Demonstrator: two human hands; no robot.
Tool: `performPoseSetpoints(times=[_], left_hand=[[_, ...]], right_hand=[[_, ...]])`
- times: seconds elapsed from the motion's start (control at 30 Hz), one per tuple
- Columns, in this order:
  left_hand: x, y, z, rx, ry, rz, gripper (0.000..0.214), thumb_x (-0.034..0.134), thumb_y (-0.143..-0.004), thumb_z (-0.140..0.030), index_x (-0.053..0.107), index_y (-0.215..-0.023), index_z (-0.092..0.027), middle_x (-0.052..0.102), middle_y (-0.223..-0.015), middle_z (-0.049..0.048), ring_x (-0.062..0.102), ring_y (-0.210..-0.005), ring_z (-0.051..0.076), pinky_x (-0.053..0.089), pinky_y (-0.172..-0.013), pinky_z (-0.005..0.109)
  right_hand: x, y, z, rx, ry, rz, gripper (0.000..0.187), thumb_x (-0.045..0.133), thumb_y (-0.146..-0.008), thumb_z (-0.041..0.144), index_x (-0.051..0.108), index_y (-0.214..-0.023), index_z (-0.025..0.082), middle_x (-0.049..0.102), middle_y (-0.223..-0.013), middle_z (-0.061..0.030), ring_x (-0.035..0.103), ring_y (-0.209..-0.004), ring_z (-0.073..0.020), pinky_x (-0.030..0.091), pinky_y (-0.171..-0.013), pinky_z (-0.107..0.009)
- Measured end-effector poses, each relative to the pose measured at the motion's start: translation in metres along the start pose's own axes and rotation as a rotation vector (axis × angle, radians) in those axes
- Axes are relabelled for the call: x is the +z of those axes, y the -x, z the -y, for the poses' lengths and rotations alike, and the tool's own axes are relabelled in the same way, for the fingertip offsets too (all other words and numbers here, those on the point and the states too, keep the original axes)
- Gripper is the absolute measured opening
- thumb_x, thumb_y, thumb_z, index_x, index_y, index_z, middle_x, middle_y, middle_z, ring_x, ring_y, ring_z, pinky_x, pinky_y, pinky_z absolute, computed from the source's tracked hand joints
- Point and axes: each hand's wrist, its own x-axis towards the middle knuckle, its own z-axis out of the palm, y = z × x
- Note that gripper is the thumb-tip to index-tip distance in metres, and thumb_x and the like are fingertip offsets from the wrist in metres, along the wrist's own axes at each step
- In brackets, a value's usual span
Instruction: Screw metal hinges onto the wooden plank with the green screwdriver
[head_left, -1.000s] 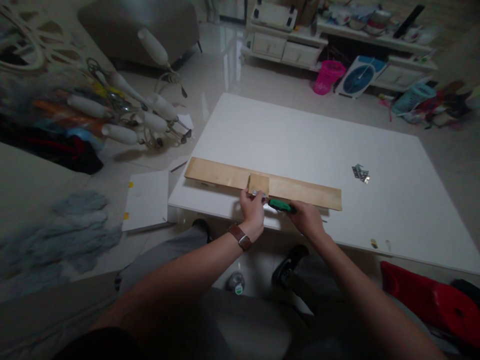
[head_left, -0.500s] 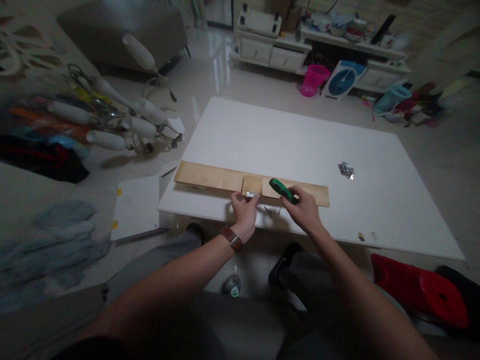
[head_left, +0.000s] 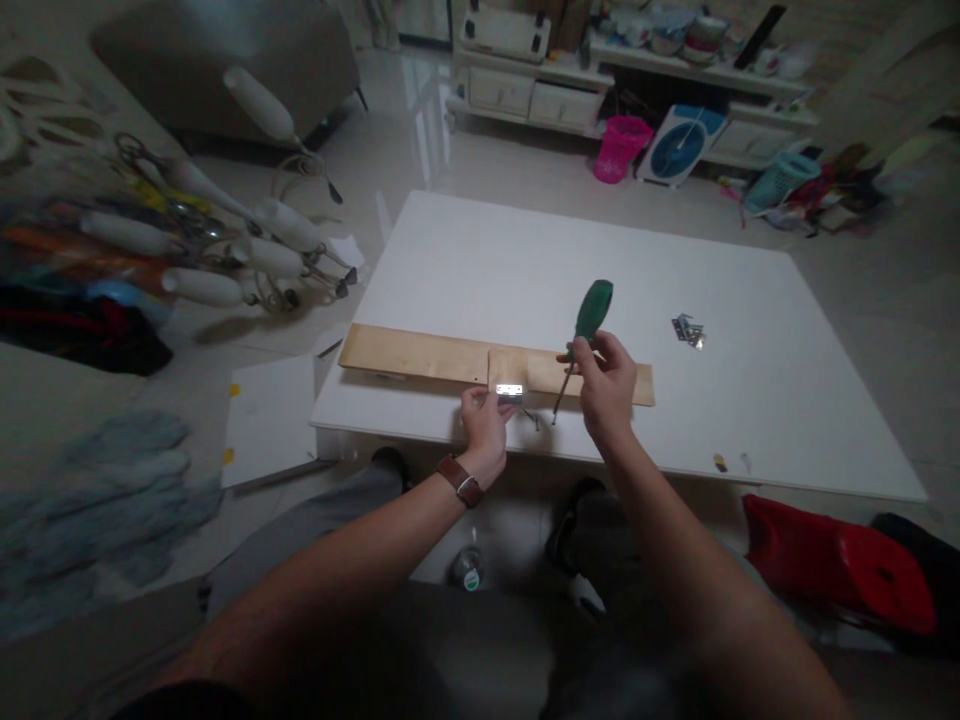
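Observation:
A long wooden plank (head_left: 412, 352) lies near the front edge of the white tabletop (head_left: 540, 260). At its middle sits a small wooden block (head_left: 508, 365). My left hand (head_left: 486, 432) pinches a shiny metal hinge (head_left: 509, 391) at the block's near edge. In my right hand (head_left: 609, 385) is a screwdriver (head_left: 594, 308), its green handle up and its thin shaft pointing down toward the tabletop, right of the hinge. A few small screws (head_left: 534, 420) lie between the two hands.
More metal hinges (head_left: 688, 330) are piled on the right of the tabletop. A small yellowish piece (head_left: 720, 463) lies by the front edge. A red stool (head_left: 840, 565) stands at lower right, a bottle (head_left: 469, 568) on the floor. To the left is a lamp with several white shades (head_left: 204, 287).
My right hand has turned the screwdriver from slanting to upright, handle up and shaft down. The hinge in my left hand has tilted, showing its flat face.

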Motion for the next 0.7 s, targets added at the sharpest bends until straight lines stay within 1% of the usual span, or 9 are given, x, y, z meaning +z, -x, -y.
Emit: performPoseSetpoints(times=[0.07, 0.17, 0.3, 0.4, 0.47, 0.57, 0.7], left_hand=[[0.0, 0.0, 0.0, 0.003, -0.006, 0.002, 0.014, 0.062, -0.095, -0.018, 0.049, -0.099, -0.021, 0.068, -0.078, -0.0002, 0.072, -0.067, 0.014, 0.059, -0.077, 0.03], [0.001, 0.0, -0.001, -0.009, -0.002, 0.013, 0.014, 0.062, -0.094, -0.017, 0.05, -0.098, -0.021, 0.07, -0.08, 0.0011, 0.073, -0.07, 0.015, 0.059, -0.077, 0.029], [0.001, 0.002, -0.001, -0.016, 0.014, 0.033, 0.014, 0.062, -0.093, -0.015, 0.05, -0.097, -0.021, 0.072, -0.081, 0.0014, 0.072, -0.07, 0.015, 0.058, -0.075, 0.028], [0.001, 0.003, 0.0, -0.015, 0.016, 0.035, 0.013, 0.062, -0.093, -0.016, 0.051, -0.096, -0.021, 0.072, -0.08, 0.0006, 0.072, -0.071, 0.015, 0.057, -0.073, 0.027], [0.002, 0.003, 0.0, -0.021, 0.014, 0.024, 0.012, 0.062, -0.093, -0.016, 0.052, -0.095, -0.021, 0.071, -0.079, 0.0003, 0.071, -0.07, 0.015, 0.056, -0.072, 0.027], [0.002, 0.003, 0.0, -0.031, 0.015, 0.023, 0.011, 0.062, -0.094, -0.016, 0.052, -0.094, -0.021, 0.071, -0.077, 0.0002, 0.069, -0.068, 0.014, 0.056, -0.072, 0.027], [0.002, 0.002, 0.001, -0.035, -0.007, 0.02, 0.009, 0.062, -0.096, -0.017, 0.053, -0.095, -0.021, 0.071, -0.079, 0.0007, 0.067, -0.065, 0.013, 0.054, -0.07, 0.026]], right_hand=[[0.007, -0.003, 0.001, -0.024, -0.021, 0.002, 0.029, 0.074, -0.086, 0.049, 0.065, -0.096, 0.023, 0.068, -0.082, 0.0, 0.072, -0.068, -0.0162, 0.059, -0.061, -0.03], [0.016, -0.004, 0.002, -0.031, -0.043, 0.013, 0.027, 0.074, -0.086, 0.046, 0.061, -0.093, 0.024, 0.069, -0.086, -0.0005, 0.074, -0.07, -0.0168, 0.064, -0.067, -0.033], [0.025, -0.001, 0.002, -0.041, -0.052, 0.076, 0.028, 0.076, -0.086, 0.045, 0.058, -0.094, 0.026, 0.069, -0.089, 0.0002, 0.076, -0.076, -0.0178, 0.065, -0.069, -0.033], [0.027, 0.002, -0.001, -0.047, -0.041, 0.129, 0.028, 0.076, -0.087, 0.045, 0.058, -0.097, 0.026, 0.071, -0.091, 0.0, 0.076, -0.078, -0.0178, 0.064, -0.068, -0.032], [0.027, 0.004, -0.003, -0.048, -0.032, 0.153, 0.027, 0.076, -0.087, 0.045, 0.059, -0.098, 0.027, 0.072, -0.093, -0.0004, 0.077, -0.08, -0.0182, 0.065, -0.07, -0.033], [0.027, 0.007, -0.007, -0.048, -0.022, 0.174, 0.028, 0.075, -0.088, 0.045, 0.058, -0.1, 0.027, 0.074, -0.098, -0.0015, 0.077, -0.083, -0.0192, 0.066, -0.075, -0.035], [0.028, 0.01, -0.009, -0.046, -0.001, 0.19, 0.027, 0.074, -0.088, 0.045, 0.058, -0.101, 0.027, 0.074, -0.1, -0.0022, 0.077, -0.084, -0.0194, 0.065, -0.075, -0.035]])
